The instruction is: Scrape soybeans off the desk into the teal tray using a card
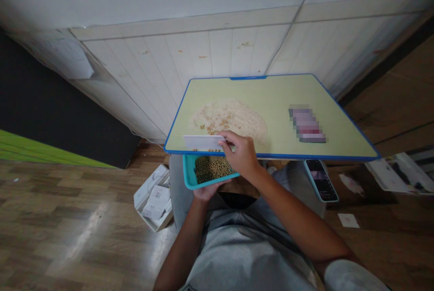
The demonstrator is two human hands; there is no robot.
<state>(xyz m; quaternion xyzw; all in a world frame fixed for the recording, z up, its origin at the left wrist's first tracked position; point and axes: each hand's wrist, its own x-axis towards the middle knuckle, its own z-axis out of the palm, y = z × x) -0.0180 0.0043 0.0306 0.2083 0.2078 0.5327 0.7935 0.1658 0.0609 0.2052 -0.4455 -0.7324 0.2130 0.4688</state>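
My right hand (pixel 239 151) pinches a flat white card (pixel 201 142), which stands on its long edge close to the front rim of the low table (pixel 271 96). A few tan beans lie along the rim at the card's foot. Behind the card spreads a pale heap of rice-like grains (pixel 247 117), with several tan beans (pixel 220 125) scattered on its near side. From below, my left hand (pixel 208 191) holds a turquoise tray (pixel 189 176) just under the table's front edge. Inside it, dark green beans (pixel 202 170) lie beside tan beans (pixel 219 166).
A blurred-out rectangular item (pixel 307 124) lies on the table's right side. A phone (pixel 321 181) rests on my right thigh. An open white box (pixel 154 200) with papers stands on the floor at left. A white wall (pixel 217 51) runs behind the table.
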